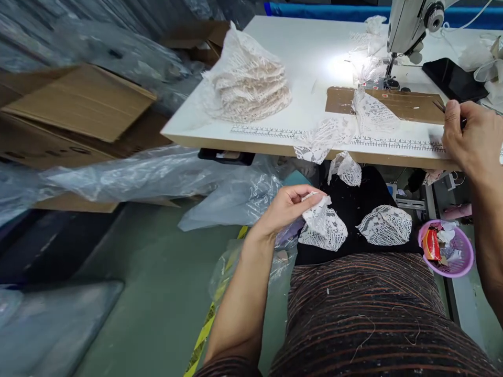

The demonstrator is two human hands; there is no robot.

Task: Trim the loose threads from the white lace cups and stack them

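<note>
Over my lap, my left hand (293, 207) pinches a white lace piece (324, 225) between thumb and fingers; the lace hangs down onto the dark trousers. A second lace piece (385, 225) lies on the other thigh, and a small lace end (346, 168) droops below the table edge. My right hand (469, 128), above the table's front right, is closed around a small pointed metal tool (439, 106), tweezers or snips; most of it is hidden. More lace (373, 115) trails from under the presser foot (390, 82) of the sewing machine (406, 26) towards the front edge.
A tall stack of lace pieces (251, 78) stands on the left of the white table (306, 57). A black phone (454, 78) lies right of the needle. Below are a pink basket (466, 251) of scraps, cardboard boxes (82, 99) and plastic sheeting (157, 173).
</note>
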